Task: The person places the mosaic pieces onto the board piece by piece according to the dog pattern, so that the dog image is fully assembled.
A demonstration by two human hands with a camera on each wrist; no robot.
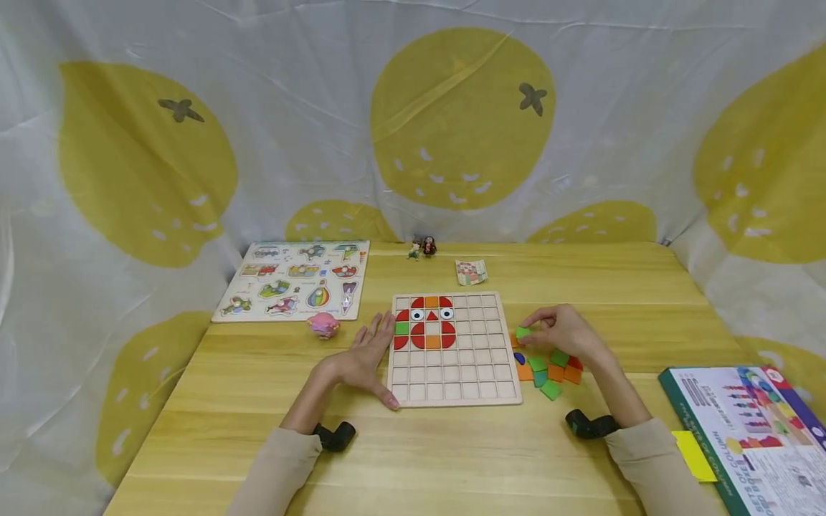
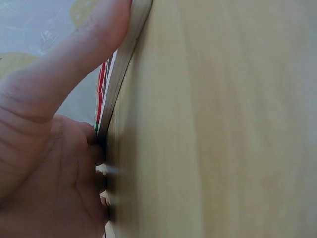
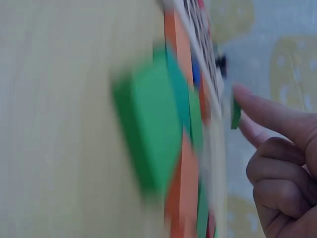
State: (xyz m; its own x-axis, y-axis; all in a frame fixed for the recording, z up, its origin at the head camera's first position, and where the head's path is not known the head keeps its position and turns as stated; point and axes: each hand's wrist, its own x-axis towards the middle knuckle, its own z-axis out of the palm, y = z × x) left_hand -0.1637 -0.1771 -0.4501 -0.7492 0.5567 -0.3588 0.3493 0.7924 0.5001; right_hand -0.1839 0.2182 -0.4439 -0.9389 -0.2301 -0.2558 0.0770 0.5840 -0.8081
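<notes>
A wooden grid board (image 1: 477,373) lies mid-table, with red, orange, green and eye-printed tiles (image 1: 432,330) filling part of its upper left. My left hand (image 1: 361,362) rests at the board's left side, fingers straight and spread, thumb by the near corner. In the left wrist view, that thumb touches the board's edge (image 2: 121,69). Right of the board, my right hand (image 1: 568,333) pinches a small green tile (image 3: 236,115) between thumb and index finger, the other fingers curled in. Below this hand lies a loose pile of green, orange, teal and blue tiles (image 1: 538,364).
Behind the board sits a small patterned card (image 1: 471,272), with little figurines (image 1: 422,246) further back. A picture puzzle board (image 1: 293,281) and a pink toy (image 1: 323,325) are at the left. A boxed set (image 1: 748,430) with a yellow tab (image 1: 694,456) lies at the right.
</notes>
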